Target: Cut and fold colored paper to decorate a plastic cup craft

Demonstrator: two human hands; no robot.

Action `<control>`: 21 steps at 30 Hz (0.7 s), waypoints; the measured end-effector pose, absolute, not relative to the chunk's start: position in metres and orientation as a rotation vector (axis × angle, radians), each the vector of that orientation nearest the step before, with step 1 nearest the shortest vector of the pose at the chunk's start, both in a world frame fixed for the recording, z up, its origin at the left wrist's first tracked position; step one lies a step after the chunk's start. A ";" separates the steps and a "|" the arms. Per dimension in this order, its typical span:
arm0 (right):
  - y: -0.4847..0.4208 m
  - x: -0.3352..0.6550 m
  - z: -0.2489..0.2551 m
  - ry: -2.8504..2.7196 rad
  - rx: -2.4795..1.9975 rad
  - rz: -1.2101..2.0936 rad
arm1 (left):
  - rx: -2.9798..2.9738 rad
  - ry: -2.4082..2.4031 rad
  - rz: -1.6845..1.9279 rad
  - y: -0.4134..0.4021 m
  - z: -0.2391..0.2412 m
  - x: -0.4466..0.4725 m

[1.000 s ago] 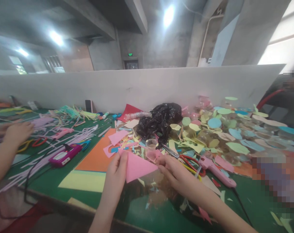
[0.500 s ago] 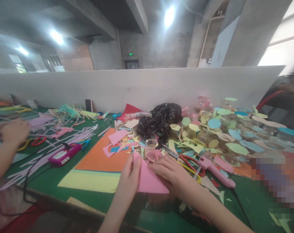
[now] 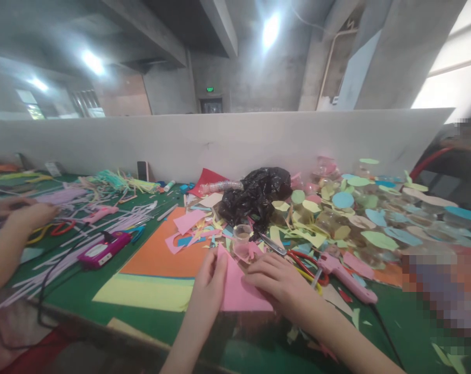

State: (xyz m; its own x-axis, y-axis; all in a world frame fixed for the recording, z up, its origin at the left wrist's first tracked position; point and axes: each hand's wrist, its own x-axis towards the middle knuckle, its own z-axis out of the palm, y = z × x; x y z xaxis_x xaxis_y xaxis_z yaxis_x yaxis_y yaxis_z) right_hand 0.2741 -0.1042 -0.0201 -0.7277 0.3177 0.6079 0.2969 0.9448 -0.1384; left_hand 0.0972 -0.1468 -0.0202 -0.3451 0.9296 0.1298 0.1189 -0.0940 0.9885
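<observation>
A pink paper triangle (image 3: 237, 291) lies flat on the green table (image 3: 394, 322) just in front of me. My left hand (image 3: 209, 283) rests along its left edge, fingers stretched out and pressed onto the paper. My right hand (image 3: 276, 278) lies on its right side, fingers spread and pushing down. Neither hand grips the paper. Red-handled scissors (image 3: 297, 255) and a pink glue gun (image 3: 346, 278) lie just right of my right hand.
An orange sheet (image 3: 161, 254) over a yellow one (image 3: 142, 292) lies at left. A black plastic bag (image 3: 256, 195), a small clear cup (image 3: 242, 238) and several paper scraps crowd the middle. Another person's hand (image 3: 28, 215) works at far left near a magenta device (image 3: 103, 249).
The pink paper, held up between both hands a second ago, has come down flat onto the table. Both hands now press on it. The other person's hand at left shifted slightly.
</observation>
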 end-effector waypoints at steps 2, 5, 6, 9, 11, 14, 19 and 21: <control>-0.103 0.274 -0.023 -2.413 -0.429 0.052 | 1.185 1.472 1.494 -0.148 -0.018 0.097; -0.101 0.275 -0.026 -2.356 -0.426 0.098 | 1.244 1.472 1.451 -0.149 -0.017 0.096; -0.101 0.275 -0.026 -2.341 -0.434 0.116 | 1.263 1.487 1.427 -0.150 -0.017 0.095; -0.100 0.277 -0.024 -2.323 -0.482 0.154 | 1.271 1.524 1.341 -0.151 -0.017 0.094; -0.100 0.277 -0.023 -2.320 -0.493 0.158 | 1.276 1.517 1.329 -0.152 -0.017 0.094; -0.099 0.277 -0.023 -2.322 -0.514 0.180 | 1.332 1.511 1.414 -0.155 -0.015 0.097; -0.099 0.275 -0.025 -2.337 -0.585 0.295 | 1.396 1.524 1.410 -0.156 -0.015 0.100; -0.099 0.275 -0.025 -2.347 -0.622 0.338 | 1.405 1.520 1.390 -0.156 -0.019 0.099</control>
State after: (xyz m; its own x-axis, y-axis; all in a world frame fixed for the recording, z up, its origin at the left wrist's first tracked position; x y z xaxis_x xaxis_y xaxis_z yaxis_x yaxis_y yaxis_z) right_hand 0.2745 -0.0994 -0.0248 -0.6572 0.5183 0.5472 0.3427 0.8521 -0.3955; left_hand 0.0991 -0.1563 -0.0186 -0.2270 0.9539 0.1965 0.2805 -0.1291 0.9511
